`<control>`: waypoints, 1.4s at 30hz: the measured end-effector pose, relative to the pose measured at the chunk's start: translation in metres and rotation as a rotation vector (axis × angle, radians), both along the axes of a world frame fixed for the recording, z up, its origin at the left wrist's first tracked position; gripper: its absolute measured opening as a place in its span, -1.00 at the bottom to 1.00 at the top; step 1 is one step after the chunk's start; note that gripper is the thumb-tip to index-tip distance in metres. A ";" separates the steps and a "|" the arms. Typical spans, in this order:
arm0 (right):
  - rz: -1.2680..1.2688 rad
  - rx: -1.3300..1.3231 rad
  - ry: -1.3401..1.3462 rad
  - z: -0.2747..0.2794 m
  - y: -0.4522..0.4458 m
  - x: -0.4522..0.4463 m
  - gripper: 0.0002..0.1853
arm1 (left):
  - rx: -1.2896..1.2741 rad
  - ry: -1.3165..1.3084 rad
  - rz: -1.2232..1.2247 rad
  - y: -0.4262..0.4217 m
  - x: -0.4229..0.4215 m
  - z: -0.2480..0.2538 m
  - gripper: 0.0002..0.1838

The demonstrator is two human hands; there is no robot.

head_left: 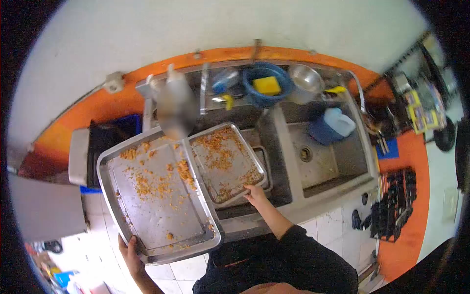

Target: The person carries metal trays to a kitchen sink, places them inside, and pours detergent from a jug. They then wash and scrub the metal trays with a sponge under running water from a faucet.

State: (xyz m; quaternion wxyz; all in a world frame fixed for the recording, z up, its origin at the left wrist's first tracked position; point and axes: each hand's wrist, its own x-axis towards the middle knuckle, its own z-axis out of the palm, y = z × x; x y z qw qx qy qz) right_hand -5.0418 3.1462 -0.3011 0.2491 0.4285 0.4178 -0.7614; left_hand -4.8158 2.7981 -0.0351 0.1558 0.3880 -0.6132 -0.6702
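Note:
My left hand is closed on the lower left corner of a large metal tray, which is strewn with orange-brown food crumbs. With my right hand I grip the lower right corner of a smaller metal tray, also covered in crumbs. Both trays are side by side, the large one's right rim overlapping the smaller one's left side. Beneath the smaller tray, the edge of another metal pan shows in the left sink basin. The fingers under both rims are partly hidden.
The right sink basin holds a blue jug. On the back ledge are a blue basin with a yellow sponge, and a metal pot. A blurred pale object stands behind the large tray. A black rack is at right.

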 end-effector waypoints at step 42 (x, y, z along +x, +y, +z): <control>0.124 1.432 0.077 -0.008 0.905 -0.071 -0.69 | -1.061 -0.293 -1.161 1.215 -0.395 -0.234 -0.81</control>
